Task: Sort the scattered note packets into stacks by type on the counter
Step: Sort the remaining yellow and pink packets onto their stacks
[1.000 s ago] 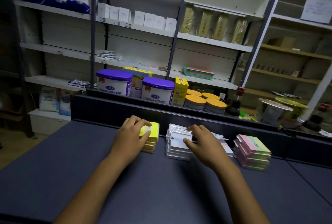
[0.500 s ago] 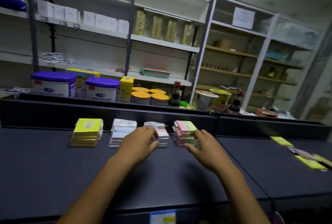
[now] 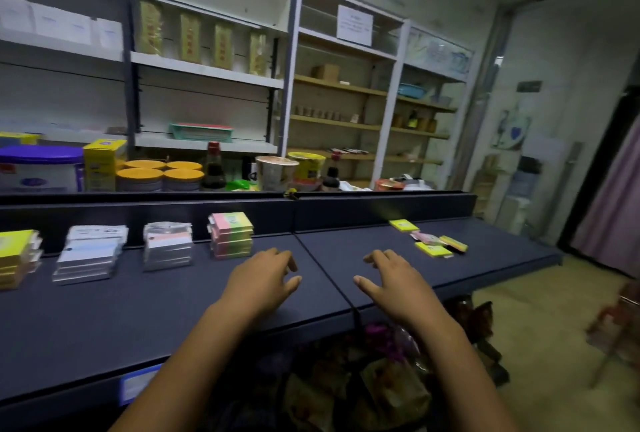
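**Dark counter, four stacks, loose packets right**

Dark blue laminate counter (image 3: pixel 173 314) — both hands hover empty, fingers relaxed and spread: left hand (image 3: pixel 260 282), right hand (image 3: pixel 394 283). Sorted note-packet stacks (image 3: pixel 231 234) far left; scattered yellow and pink packets (image 3: pixel 433 243) far right — untouched.

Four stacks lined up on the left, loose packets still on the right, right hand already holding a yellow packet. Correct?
Not quite. The head view shows the right hand empty, short of the loose packets. The four stacks on the left and the loose packets on the right are as stated.
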A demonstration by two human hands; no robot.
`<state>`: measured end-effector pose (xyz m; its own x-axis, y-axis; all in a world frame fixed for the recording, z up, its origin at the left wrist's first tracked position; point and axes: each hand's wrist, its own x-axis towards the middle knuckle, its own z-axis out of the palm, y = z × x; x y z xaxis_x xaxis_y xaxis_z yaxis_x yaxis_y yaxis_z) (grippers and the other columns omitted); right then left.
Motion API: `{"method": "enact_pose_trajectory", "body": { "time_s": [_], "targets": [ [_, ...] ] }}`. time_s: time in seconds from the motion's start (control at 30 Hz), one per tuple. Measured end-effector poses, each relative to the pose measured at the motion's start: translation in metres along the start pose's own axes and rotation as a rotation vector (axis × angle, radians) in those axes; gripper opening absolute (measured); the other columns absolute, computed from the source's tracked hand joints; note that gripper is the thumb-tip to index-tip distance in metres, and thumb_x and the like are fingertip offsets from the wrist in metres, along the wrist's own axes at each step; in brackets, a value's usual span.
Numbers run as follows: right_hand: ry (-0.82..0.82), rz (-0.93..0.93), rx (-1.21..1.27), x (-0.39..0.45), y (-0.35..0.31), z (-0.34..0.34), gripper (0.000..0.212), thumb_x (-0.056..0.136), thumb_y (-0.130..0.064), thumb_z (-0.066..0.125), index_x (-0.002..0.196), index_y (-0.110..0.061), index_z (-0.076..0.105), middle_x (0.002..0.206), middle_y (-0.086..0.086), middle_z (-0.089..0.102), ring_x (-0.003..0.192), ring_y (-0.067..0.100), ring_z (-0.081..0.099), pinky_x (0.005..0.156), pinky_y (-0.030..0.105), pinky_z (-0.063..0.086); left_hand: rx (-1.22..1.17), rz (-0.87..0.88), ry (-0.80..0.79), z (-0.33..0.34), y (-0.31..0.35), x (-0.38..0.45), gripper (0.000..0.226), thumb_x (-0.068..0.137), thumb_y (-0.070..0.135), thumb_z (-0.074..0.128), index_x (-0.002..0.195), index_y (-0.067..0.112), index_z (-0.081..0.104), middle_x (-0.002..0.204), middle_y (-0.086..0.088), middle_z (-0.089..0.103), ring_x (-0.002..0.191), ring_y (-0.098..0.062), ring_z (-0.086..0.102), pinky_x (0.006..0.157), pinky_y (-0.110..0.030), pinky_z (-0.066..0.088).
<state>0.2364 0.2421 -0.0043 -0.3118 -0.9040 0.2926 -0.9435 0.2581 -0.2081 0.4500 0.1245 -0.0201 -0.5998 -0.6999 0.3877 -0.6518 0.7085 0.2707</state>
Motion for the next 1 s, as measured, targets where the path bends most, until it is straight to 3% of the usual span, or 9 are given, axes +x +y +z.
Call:
{"method": "enact_pose_trajectory", "body": {
  "time_s": [0.4, 1.0],
  "targets": [
    [0.063, 0.184, -0.034, -0.012, 0.104, -0.027, 0.048, 0.095, -0.055, 0.051, 0.133, -0.027, 0.047, 0.134, -0.005, 0.05, 0.123, 0.017, 0.05, 0.097, 0.038, 0.047, -0.067, 0.148, -0.034, 0.053, 0.094, 0.066, 0.03, 0.098, 0.049, 0.047, 0.12, 0.031, 0.053, 0.119, 0.008, 0.056, 0.105, -0.014, 0.055, 0.081, -0.029, 0.046],
    [0.086, 0.32, -0.09, 0.084, 0.24, -0.012, 0.045, 0.095, -0.054, 0.052, 0.132, -0.028, 0.048, 0.132, -0.005, 0.052, 0.124, 0.016, 0.049, 0.098, 0.036, 0.046, -0.156, 0.218, -0.099, 0.15, 0.152, 0.228, 0.028, 0.096, 0.046, 0.051, 0.117, 0.029, 0.057, 0.117, 0.007, 0.058, 0.107, -0.016, 0.056, 0.084, -0.033, 0.05]
  ]
}}
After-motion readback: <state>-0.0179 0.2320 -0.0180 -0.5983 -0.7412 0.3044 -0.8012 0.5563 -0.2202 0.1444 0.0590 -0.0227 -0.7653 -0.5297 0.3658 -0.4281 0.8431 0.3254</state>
